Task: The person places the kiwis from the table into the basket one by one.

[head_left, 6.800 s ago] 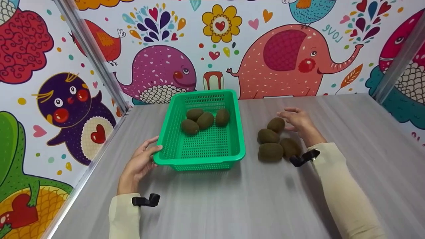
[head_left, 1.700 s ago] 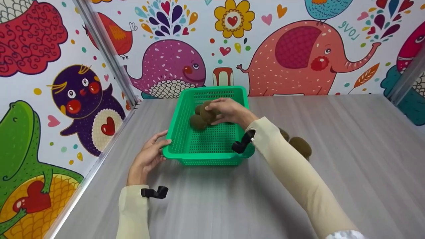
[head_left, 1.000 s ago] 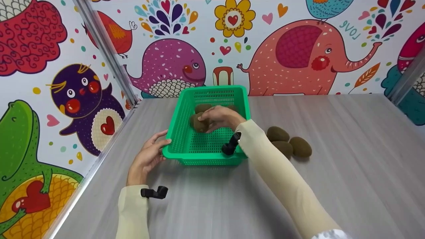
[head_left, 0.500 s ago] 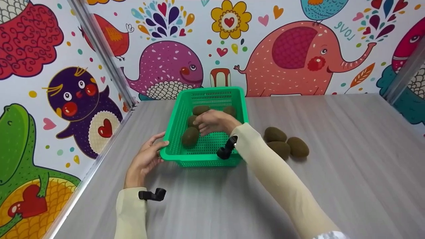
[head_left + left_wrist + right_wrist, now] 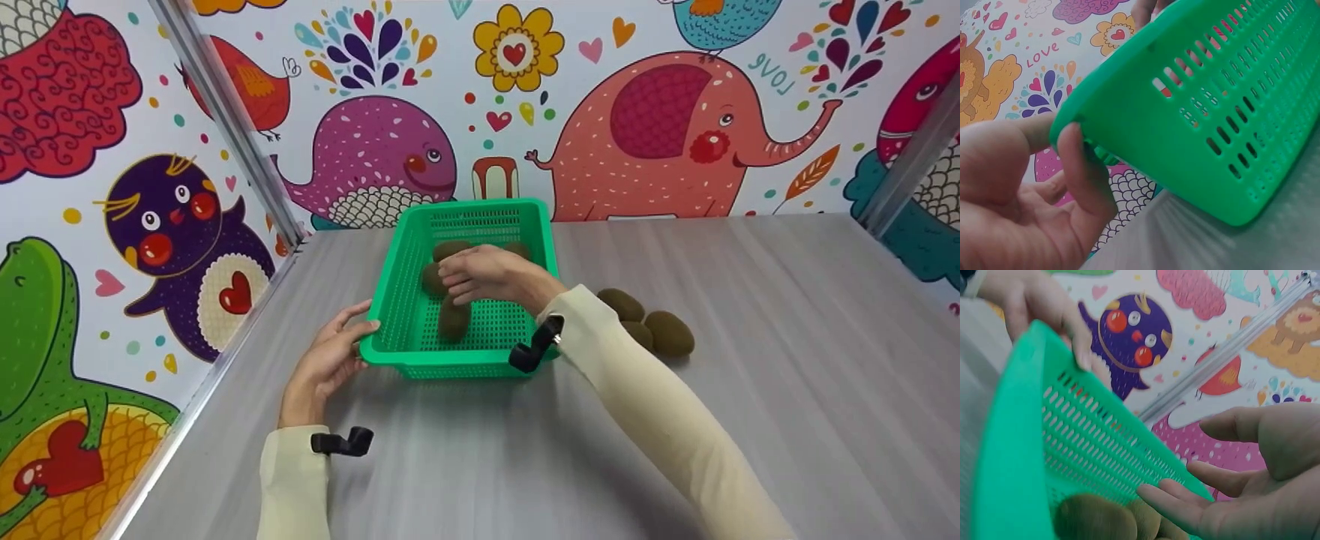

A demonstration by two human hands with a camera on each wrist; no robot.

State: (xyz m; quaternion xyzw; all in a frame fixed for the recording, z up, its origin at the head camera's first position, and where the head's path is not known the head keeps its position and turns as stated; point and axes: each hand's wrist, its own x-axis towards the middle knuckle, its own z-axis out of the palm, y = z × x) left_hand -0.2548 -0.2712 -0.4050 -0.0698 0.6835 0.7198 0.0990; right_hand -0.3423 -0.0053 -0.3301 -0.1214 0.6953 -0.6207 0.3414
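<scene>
A green plastic basket (image 5: 442,358) stands on the table. My left hand (image 5: 326,364) holds its left front corner; in the left wrist view the thumb (image 5: 1075,163) lies against the rim. Over the inside of the basket hovers my right hand (image 5: 491,276), fingers spread with nothing between them, as the right wrist view confirms. Just below it a brown kiwi (image 5: 454,322) lies nearer the front. Further kiwis sit behind, one at the left (image 5: 433,279) and one at the back (image 5: 451,251), partly covered by the hand.
Right of the basket, three kiwis lie close together on the grey table (image 5: 420,465), among them a rear kiwi (image 5: 621,304) and a right-hand kiwi (image 5: 670,334). Walls with cartoon animals rise behind and at the left, joined by a metal post (image 5: 232,127).
My right hand has carried a kiwi from the table group into the basket and let it go. That kiwi has since shifted rightward inside. The left hand keeps its hold on the basket.
</scene>
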